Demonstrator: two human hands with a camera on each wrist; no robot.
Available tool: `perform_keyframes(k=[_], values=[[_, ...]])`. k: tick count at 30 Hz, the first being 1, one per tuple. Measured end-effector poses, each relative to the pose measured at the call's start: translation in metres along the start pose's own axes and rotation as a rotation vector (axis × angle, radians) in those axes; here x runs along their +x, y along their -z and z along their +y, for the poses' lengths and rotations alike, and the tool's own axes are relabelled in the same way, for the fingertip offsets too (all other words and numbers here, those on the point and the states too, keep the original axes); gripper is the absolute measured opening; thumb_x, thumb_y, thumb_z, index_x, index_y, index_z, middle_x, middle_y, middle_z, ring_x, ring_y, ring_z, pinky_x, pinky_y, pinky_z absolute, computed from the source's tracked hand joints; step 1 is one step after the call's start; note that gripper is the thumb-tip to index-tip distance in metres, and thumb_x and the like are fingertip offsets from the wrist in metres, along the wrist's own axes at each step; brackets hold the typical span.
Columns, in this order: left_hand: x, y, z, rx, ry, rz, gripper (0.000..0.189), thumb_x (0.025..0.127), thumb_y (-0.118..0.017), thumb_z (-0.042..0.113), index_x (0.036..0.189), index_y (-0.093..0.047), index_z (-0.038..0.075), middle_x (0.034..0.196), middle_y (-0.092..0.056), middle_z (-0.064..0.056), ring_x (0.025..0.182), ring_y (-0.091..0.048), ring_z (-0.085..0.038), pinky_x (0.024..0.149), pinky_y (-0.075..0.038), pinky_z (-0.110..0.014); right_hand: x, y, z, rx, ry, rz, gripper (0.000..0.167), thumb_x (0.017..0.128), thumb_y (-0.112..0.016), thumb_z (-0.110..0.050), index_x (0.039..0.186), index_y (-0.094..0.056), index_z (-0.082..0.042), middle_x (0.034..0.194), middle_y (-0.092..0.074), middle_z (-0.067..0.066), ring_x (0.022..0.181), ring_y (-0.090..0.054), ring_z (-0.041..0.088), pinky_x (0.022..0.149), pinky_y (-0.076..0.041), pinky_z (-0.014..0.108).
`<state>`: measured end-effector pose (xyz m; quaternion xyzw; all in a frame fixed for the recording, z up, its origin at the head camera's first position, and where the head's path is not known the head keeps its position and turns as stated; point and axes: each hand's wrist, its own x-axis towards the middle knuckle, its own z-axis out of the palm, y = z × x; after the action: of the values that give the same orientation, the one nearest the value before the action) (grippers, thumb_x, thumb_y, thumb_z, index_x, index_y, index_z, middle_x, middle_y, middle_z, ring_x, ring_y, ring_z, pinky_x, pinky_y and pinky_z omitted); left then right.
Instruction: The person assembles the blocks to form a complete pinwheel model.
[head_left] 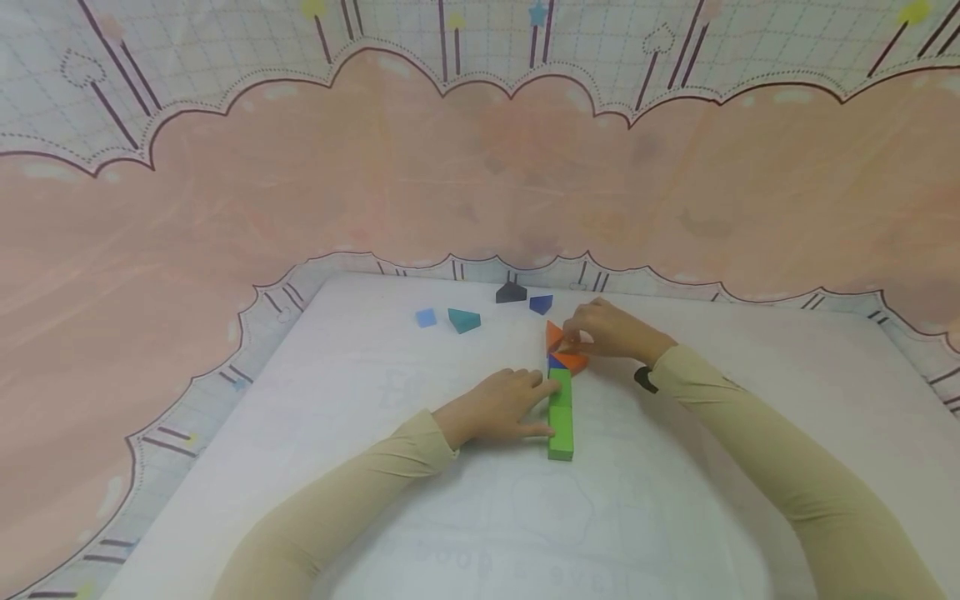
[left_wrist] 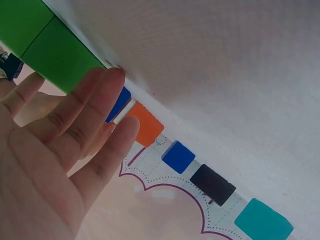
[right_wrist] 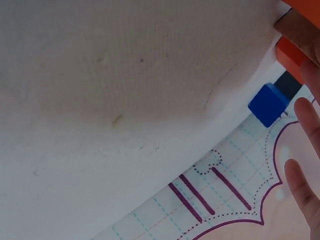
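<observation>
Two green blocks (head_left: 560,429) lie end to end in a line on the white tabletop. My left hand (head_left: 506,406) is at their left side, with its fingers extended against them. At the far end of the row is a blue triangular block (head_left: 557,362). An orange block (head_left: 574,363) lies to the right of this blue one. Just beyond is another orange block (head_left: 553,335), its side also showing in the left wrist view (left_wrist: 146,125). My right hand (head_left: 606,327) pinches that farther orange block from the right, fingers bent and partly covering it.
Farther back lie a dark blue block (head_left: 541,304) and a black block (head_left: 512,292). To their left are a teal block (head_left: 464,320) and a light blue block (head_left: 426,317). A patterned pink and white curtain (head_left: 480,175) rises behind the table.
</observation>
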<state>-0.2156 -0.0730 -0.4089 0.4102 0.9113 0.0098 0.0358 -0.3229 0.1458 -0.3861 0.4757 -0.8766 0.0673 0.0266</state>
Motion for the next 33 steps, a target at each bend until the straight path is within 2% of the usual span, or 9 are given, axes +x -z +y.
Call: perform_keyframes(k=[7,18,26,33], values=[[0.000,0.000,0.001,0.008,-0.003,0.002,0.066,0.088,-0.047,0.061,0.139,-0.039,0.020,0.107,-0.053,0.000,0.091,-0.050,-0.012,0.083,-0.046,-0.030,-0.001,0.005,-0.005,0.030,0.006,-0.017,0.010,0.079,-0.073,-0.013,0.088,-0.069,-0.014,0.083,-0.069,-0.001,0.083,-0.061,0.018,0.087,-0.046,0.043],[0.000,0.000,0.000,0.007,-0.004,0.002,0.066,0.088,-0.047,0.061,0.139,-0.039,0.020,0.106,-0.053,0.000,0.091,-0.050,-0.011,0.083,-0.046,-0.030,-0.004,0.012,-0.005,0.052,-0.045,-0.099,0.032,0.077,-0.075,-0.007,0.107,-0.070,-0.017,0.092,-0.070,-0.003,0.094,-0.061,0.019,0.090,-0.045,0.043],[-0.001,0.001,0.000,0.017,-0.017,0.016,0.066,0.088,-0.047,0.062,0.138,-0.040,0.019,0.103,-0.052,0.001,0.089,-0.049,-0.011,0.079,-0.044,-0.028,0.000,0.013,-0.010,0.034,-0.046,-0.123,0.030,0.078,-0.074,-0.008,0.106,-0.071,-0.018,0.096,-0.071,-0.003,0.095,-0.062,0.017,0.090,-0.046,0.040],[0.000,0.001,0.000,0.017,-0.013,0.009,0.066,0.088,-0.047,0.061,0.138,-0.040,0.019,0.104,-0.053,0.001,0.089,-0.050,-0.012,0.080,-0.045,-0.029,0.001,0.011,-0.009,0.031,-0.020,-0.118,0.029,0.078,-0.075,-0.008,0.104,-0.072,-0.019,0.091,-0.071,-0.004,0.089,-0.060,0.016,0.087,-0.047,0.039]])
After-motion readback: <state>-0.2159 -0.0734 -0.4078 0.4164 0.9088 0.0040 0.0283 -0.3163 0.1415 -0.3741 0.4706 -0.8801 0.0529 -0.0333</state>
